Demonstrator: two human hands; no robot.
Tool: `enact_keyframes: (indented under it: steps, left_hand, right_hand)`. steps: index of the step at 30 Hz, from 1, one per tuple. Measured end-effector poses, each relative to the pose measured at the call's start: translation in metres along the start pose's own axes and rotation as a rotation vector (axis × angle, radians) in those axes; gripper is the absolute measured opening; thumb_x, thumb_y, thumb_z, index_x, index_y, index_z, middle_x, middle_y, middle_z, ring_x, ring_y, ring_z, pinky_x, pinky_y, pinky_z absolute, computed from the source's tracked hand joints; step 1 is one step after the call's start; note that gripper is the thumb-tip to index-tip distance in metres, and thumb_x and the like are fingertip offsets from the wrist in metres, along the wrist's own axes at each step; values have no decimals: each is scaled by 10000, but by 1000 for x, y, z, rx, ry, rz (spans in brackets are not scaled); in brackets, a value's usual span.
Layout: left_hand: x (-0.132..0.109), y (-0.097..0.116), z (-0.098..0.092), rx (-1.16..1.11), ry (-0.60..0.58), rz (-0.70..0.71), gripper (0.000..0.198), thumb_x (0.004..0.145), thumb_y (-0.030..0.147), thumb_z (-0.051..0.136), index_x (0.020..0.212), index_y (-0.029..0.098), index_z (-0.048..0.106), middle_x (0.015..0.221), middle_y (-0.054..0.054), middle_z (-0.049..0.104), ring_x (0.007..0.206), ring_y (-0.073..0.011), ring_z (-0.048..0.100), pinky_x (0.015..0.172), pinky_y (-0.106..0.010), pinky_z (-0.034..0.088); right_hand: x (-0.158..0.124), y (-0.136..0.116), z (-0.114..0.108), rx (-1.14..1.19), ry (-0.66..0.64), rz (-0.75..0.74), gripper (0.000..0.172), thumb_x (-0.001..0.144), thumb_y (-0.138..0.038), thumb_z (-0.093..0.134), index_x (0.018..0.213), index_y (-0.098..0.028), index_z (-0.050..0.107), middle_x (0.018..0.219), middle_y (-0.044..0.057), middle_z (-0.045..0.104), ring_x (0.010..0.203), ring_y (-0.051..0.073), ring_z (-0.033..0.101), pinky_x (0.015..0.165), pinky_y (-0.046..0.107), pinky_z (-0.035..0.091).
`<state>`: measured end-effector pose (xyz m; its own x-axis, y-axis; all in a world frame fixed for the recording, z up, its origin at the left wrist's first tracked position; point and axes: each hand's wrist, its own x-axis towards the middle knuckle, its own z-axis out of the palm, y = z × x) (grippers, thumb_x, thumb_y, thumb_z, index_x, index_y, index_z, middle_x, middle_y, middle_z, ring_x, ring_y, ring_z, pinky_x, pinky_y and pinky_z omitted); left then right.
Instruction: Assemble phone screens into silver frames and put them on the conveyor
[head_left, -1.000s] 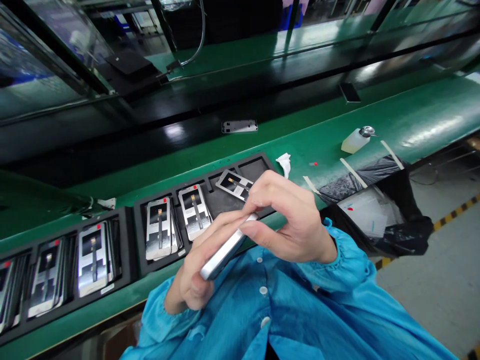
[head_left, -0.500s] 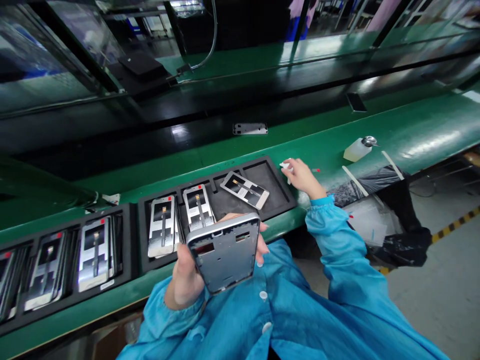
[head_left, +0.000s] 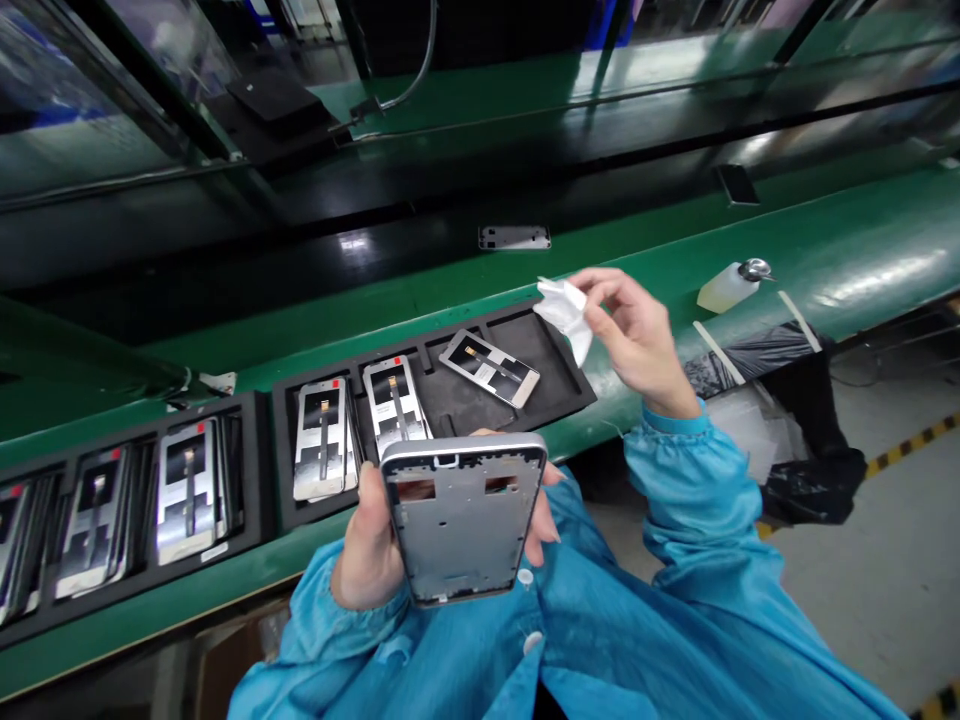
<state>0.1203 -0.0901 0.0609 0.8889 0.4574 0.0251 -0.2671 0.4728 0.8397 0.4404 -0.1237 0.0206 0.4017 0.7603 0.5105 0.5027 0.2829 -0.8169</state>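
My left hand [head_left: 373, 548] is closed around a grey phone frame [head_left: 461, 535], thumb on one side edge and fingertips on the other. The frame is tilted up in front of my blue coat, its inner side with two cut-outs facing me. Raised above the right end of a black foam tray [head_left: 566, 400], my right hand [head_left: 636, 335] pinches a crumpled white wipe [head_left: 564, 315] between thumb and fingers. In that tray one phone screen [head_left: 490, 368] lies askew. Two upright stacks of screens [head_left: 324, 440] stand further left in it.
A second foam tray [head_left: 259, 470] at the left holds several screen stacks. A pump bottle [head_left: 729, 287] with pale liquid stands at the right, above a black plastic bag [head_left: 814, 480]. Further back lie another phone frame [head_left: 514, 238] and a dark flat piece [head_left: 738, 185].
My right hand has lifted off the green bench beside the tray and come nearer, bringing the wipe with it. The phone frame has turned to face me more squarely.
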Motion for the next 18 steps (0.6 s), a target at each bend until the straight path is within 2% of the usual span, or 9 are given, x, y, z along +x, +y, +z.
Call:
enact_keyframes:
  steps: [1, 3, 6, 9, 13, 15, 18]
  left_hand:
    - [3, 4, 6, -95, -25, -38, 904, 990, 984, 432, 1416, 298, 838, 1265, -145, 839, 836, -322, 799, 694, -459, 686]
    - [7, 12, 15, -238, -30, -121, 800, 979, 926, 592, 1371, 286, 868, 1217, -128, 845, 886, -294, 797, 792, -416, 686]
    - [8, 19, 21, -260, 9, -206, 813, 961, 914, 656, 1329, 228, 890, 1126, -137, 845, 888, -265, 785, 814, -355, 673]
    - [6, 22, 19, -252, -17, -256, 815, 939, 910, 704, 1368, 240, 879, 1164, -128, 850, 953, -268, 803, 862, -349, 678]
    - [4, 23, 15, -245, -56, -273, 811, 973, 903, 665, 1401, 244, 866, 1225, -109, 849, 1010, -259, 811, 934, -347, 665]
    - [4, 23, 13, -223, -69, -267, 833, 1010, 900, 604, 1417, 219, 856, 1216, -122, 845, 1005, -268, 805, 932, -365, 657]
    - [4, 20, 10, -192, -99, -277, 883, 1006, 928, 559, 1437, 210, 841, 1196, -133, 834, 990, -283, 795, 918, -389, 644]
  right_hand:
    - [1, -22, 5, 119, 6, -48, 367, 1093, -593, 734, 989, -262, 616, 1172, 89, 737, 1140, 285, 743, 960, 436, 651]
    - [2, -61, 15, 313, -17, -94, 342, 1102, -571, 753, 1032, -264, 621, 1024, 38, 711, 958, 240, 759, 847, 403, 680]
    - [0, -98, 30, 494, -103, -110, 249, 1122, -479, 757, 1089, -256, 649, 913, -12, 651, 735, 170, 696, 652, 307, 651]
    - [-4, -113, 36, 601, -201, -160, 119, 1117, -315, 769, 1166, -238, 693, 935, -15, 681, 748, 143, 706, 615, 248, 626]
    - [-2, -120, 33, 687, -325, -186, 176, 1060, -166, 818, 1194, -220, 719, 1030, -2, 750, 889, 131, 764, 711, 207, 651]
    - [1, -124, 29, 675, -411, -189, 157, 1056, -128, 807, 1150, -208, 709, 1023, -3, 745, 883, 121, 755, 735, 200, 653]
    - [6, -128, 23, 618, -562, -154, 88, 1109, -156, 740, 1139, -188, 663, 1019, -7, 708, 821, 93, 717, 674, 176, 612]
